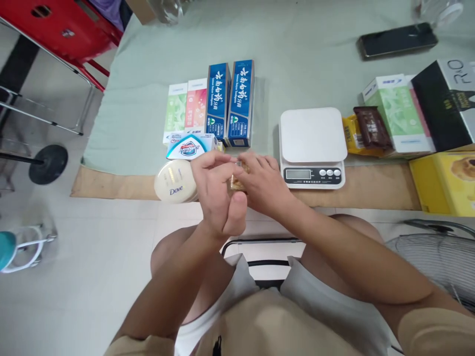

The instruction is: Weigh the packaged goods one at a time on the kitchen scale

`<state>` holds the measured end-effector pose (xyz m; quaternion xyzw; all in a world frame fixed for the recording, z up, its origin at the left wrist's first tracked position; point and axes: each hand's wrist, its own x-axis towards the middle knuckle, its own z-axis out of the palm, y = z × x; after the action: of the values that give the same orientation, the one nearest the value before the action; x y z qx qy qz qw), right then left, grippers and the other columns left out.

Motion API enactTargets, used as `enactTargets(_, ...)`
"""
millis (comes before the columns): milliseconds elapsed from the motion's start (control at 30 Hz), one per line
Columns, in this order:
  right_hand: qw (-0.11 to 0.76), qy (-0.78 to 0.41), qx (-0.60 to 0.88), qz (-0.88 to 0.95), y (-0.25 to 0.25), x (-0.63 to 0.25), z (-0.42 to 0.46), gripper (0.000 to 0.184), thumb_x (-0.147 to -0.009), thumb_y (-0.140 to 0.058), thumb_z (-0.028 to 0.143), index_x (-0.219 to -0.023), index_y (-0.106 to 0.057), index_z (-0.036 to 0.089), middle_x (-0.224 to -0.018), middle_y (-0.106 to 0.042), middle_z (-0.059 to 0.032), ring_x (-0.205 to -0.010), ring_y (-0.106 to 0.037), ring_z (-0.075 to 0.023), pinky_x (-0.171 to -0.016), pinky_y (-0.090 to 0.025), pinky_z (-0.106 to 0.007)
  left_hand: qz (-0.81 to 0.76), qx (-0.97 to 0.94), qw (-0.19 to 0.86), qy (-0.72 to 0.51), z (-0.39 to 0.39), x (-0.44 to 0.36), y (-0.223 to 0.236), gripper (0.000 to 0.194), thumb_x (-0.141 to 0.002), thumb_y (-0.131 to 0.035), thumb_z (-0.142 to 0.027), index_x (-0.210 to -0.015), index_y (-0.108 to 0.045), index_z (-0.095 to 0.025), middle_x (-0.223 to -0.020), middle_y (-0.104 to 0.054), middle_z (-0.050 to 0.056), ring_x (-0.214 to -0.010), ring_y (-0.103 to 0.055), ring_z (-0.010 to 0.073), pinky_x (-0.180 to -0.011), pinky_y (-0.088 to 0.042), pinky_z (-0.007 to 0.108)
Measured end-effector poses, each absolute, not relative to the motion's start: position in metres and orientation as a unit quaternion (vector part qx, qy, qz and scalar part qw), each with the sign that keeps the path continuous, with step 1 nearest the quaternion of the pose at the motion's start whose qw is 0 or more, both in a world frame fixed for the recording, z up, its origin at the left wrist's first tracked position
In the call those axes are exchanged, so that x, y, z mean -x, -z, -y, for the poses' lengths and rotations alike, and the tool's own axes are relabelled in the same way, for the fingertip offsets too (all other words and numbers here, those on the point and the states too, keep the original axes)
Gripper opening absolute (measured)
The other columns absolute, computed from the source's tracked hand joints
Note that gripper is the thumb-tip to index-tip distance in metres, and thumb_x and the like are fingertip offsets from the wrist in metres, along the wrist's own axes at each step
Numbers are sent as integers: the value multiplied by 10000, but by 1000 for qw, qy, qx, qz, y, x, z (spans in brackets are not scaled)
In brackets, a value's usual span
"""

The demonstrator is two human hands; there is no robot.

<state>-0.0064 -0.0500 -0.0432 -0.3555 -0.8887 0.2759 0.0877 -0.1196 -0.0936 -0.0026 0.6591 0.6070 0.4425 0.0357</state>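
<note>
My left hand (218, 194) and my right hand (264, 184) meet over the table's front edge, fingers closed around a small, clear-sided thing with gold-brown contents (236, 183). Most of it is hidden by my fingers, so its kind cannot be made out. Just left of my left hand is a round cream Dove tub (173, 181). Behind the tub lies a white and blue Safeguard soap box (191, 147). Two blue toothpaste boxes (241, 101) lie beyond my hands, beside a pink box (196, 101) and a green box (176, 110). Right of my right hand sits a white kitchen scale (312, 138).
Brown and yellow snack packets (372, 127) lie right of the scale, near another green box (397, 113), a black box (441, 104) and a yellow carton (445, 183). A phone (398, 40) rests farther back. A red chair (63, 34) stands left; a fan (438, 257) stands right.
</note>
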Motion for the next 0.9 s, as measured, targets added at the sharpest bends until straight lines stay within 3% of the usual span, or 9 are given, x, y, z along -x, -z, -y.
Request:
enactTargets(133,140,-271,341,889,38,-13,44,434,-976,-580,273,-1403,-654,294,-1468,-608,-151,-1277,-587,-334,-978,-512,-462,-605,-666,-11,-437,95,113,6,273,-1003,-351,-484,-1061,-551,-309,-1089,-576,105,-996,-622,279,-843,-589,556)
enactTargets(233,218,-240,356,877,35,-44,24,442,-966,-591,296,-1403,-646,266,-1452,-603,-150,-1314,-576,-319,-1046,-527,-477,-551,-683,-35,-478,91,106,15,253,-998,-363,-463,-1023,-572,-322,-1057,-561,85,-913,-621,258,-815,-583,544)
enactTargets(333,256,-207,417,847,44,-79,-2,413,-945,-620,287,-1355,-657,254,-1454,-595,-160,-1371,-566,-336,-1114,-517,-520,-513,-707,10,-486,79,100,28,237,-986,-407,-382,-1091,-593,-279,-1106,-552,99,-989,-613,263,-844,-559,499)
enactTargets(633,273,-198,414,845,67,-125,-21,481,-895,-625,275,-1375,-603,270,-1543,-569,-135,-1530,-463,-387,-1212,-441,-635,-534,-750,63,-386,46,85,57,342,-1071,-314,-366,-1125,-600,-187,-1140,-521,106,-1047,-566,233,-920,-504,389)
enactTargets(800,251,-172,464,832,66,-104,-7,419,-955,-649,403,-1347,-655,256,-1576,-518,-208,-1450,-553,-391,-1117,-517,-600,-555,-749,121,-342,48,77,62,423,-1085,-299,-411,-1209,-621,-167,-1221,-533,138,-1121,-567,257,-960,-501,407)
enactTargets(900,243,-198,469,826,72,-97,-6,292,-975,-618,323,-1231,-720,226,-1569,-535,-218,-1414,-594,-368,-1075,-559,-549,-572,-745,155,-307,48,75,64,448,-1085,-321,-428,-1269,-630,-162,-1295,-530,160,-1167,-561,276,-1011,-499,434)
